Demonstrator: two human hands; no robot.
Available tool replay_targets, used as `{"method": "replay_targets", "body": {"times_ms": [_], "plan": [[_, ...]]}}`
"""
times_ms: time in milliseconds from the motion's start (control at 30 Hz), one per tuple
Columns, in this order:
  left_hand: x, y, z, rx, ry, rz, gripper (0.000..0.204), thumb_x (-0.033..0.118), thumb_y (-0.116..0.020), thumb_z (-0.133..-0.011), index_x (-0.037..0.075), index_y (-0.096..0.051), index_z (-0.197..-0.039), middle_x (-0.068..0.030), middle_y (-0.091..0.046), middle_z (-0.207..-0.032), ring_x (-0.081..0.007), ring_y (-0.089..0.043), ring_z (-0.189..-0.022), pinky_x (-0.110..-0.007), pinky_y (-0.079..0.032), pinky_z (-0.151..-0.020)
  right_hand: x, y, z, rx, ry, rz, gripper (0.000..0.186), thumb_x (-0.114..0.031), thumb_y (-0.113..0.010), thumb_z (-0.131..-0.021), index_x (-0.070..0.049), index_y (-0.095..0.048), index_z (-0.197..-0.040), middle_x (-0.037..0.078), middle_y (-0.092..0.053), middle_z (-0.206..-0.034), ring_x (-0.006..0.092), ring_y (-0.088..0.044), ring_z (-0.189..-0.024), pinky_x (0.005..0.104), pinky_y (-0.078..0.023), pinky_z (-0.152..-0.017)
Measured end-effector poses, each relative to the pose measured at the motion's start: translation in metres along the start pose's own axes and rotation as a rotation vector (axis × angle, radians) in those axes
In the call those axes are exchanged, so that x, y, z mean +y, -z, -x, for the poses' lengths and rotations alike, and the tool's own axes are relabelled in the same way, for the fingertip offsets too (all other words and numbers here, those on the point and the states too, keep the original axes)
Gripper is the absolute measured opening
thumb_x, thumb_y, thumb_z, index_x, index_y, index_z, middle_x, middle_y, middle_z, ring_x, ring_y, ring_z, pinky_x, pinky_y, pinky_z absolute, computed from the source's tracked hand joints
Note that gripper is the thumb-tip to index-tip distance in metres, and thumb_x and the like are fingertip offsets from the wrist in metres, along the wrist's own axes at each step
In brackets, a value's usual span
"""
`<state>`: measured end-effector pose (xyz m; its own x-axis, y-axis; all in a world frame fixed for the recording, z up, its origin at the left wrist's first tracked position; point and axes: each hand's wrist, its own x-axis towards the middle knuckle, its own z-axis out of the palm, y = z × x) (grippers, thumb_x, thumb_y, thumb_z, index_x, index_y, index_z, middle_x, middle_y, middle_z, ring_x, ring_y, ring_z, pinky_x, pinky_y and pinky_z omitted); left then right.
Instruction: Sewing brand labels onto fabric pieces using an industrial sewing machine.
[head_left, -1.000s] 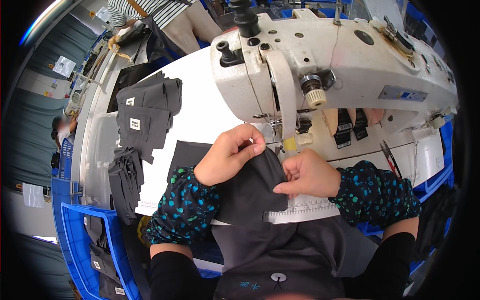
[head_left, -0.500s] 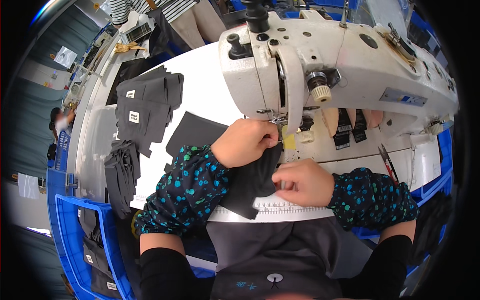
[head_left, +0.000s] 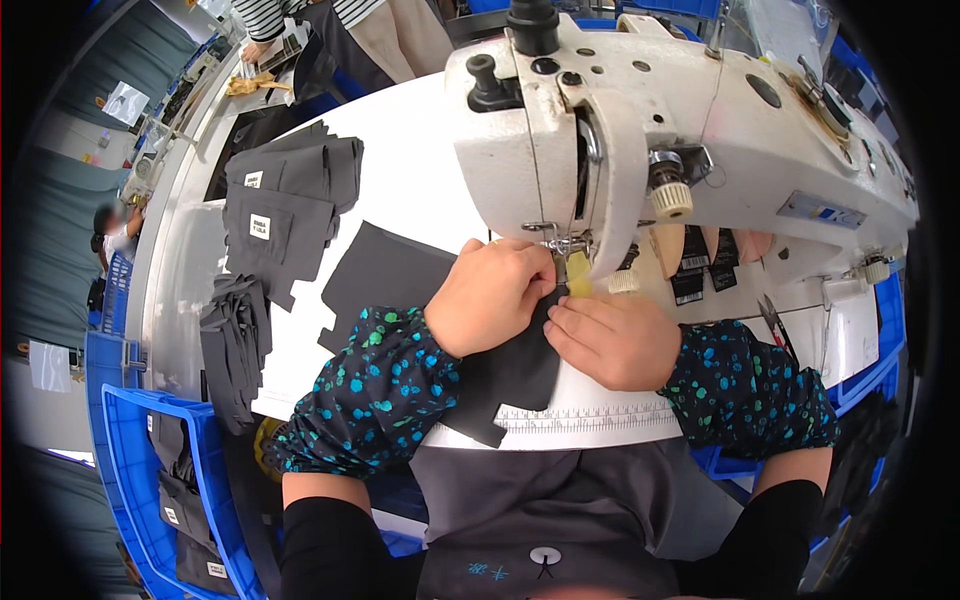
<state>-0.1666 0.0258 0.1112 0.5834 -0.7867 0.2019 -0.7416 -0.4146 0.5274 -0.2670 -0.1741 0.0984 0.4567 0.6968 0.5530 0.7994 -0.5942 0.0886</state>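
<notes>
A dark grey fabric piece (head_left: 385, 270) lies on the white table beneath my hands, its upper edge by the presser foot (head_left: 570, 243) of a white sewing machine (head_left: 515, 170). My left hand (head_left: 492, 298) is closed, pinching the fabric just left of the needle area. My right hand (head_left: 620, 342) is on the fabric's right edge, fingers together and closed on it close below the foot. Its thumb is mostly hidden. Just right of the foot is a yellow guard (head_left: 580, 273).
Stacked grey fabric pieces with white labels (head_left: 285, 220) and a bundle of grey strips (head_left: 235, 345) lie on the left. Blue bins (head_left: 115, 400) hold more pieces. Thread snips (head_left: 775, 325) and black tags (head_left: 690, 265) lie right. A ruler strip (head_left: 590, 415) runs along the front edge. Another person stands behind.
My right hand has moved up from the fabric's lower right edge to near the presser foot, its fingers straightening onto the cloth. My left hand keeps its pinch. The whole view has shifted slightly.
</notes>
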Motion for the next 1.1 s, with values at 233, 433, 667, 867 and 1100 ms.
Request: {"method": "replay_targets", "body": {"times_ms": [233,433,667,867,1100], "plan": [[0.004,0.004,-0.001,-0.021,0.054,-0.016,0.005,0.007,-0.065,-0.082,0.009,-0.068,-0.085,-0.0057,-0.071,-0.081,-0.0298,-0.068,-0.078,-0.042,-0.047,-0.073,-0.002,-0.005,0.004,-0.008,-0.026,0.015,0.023,-0.014,-0.065,-0.081,0.001,-0.069,-0.097,0.015,-0.071,-0.103,0.0269,-0.071,-0.098,0.0343,-0.058,-0.086],[0.001,0.011,0.000,-0.031,0.038,0.089,0.004,0.012,-0.068,-0.085,0.008,-0.069,-0.087,-0.0070,-0.072,-0.082,-0.0282,-0.070,-0.083,-0.040,-0.052,-0.071,-0.002,-0.004,0.005,-0.028,-0.033,0.011,0.022,-0.014,-0.065,-0.081,0.001,-0.070,-0.097,0.015,-0.072,-0.105,0.0269,-0.071,-0.100,0.0341,-0.058,-0.087],[-0.007,0.011,0.001,-0.028,0.029,0.080,0.006,0.013,-0.069,-0.085,0.007,-0.070,-0.088,-0.0089,-0.073,-0.084,-0.0295,-0.071,-0.080,-0.040,-0.054,-0.072,-0.002,-0.004,0.006,-0.037,-0.028,0.003,0.024,-0.015,-0.065,-0.081,0.001,-0.070,-0.098,0.016,-0.072,-0.106,0.0274,-0.071,-0.101,0.0345,-0.058,-0.088],[-0.004,0.012,0.001,-0.038,0.033,0.028,0.007,0.011,-0.069,-0.083,0.006,-0.071,-0.088,-0.0110,-0.072,-0.084,-0.0311,-0.071,-0.078,-0.039,-0.055,-0.073,-0.001,-0.004,0.005,-0.039,-0.026,-0.021,0.024,-0.015,-0.065,-0.082,0.001,-0.069,-0.099,0.016,-0.071,-0.107,0.0276,-0.071,-0.101,0.0351,-0.058,-0.088],[-0.002,0.010,0.000,-0.010,0.040,0.065,0.006,0.010,-0.069,-0.082,0.004,-0.070,-0.084,-0.0142,-0.071,-0.080,-0.0340,-0.070,-0.077,-0.041,-0.056,-0.071,-0.001,-0.005,0.007,-0.023,-0.052,-0.043,0.023,-0.014,-0.066,-0.081,0.000,-0.069,-0.099,0.014,-0.071,-0.106,0.0267,-0.071,-0.101,0.0348,-0.059,-0.085]]}}
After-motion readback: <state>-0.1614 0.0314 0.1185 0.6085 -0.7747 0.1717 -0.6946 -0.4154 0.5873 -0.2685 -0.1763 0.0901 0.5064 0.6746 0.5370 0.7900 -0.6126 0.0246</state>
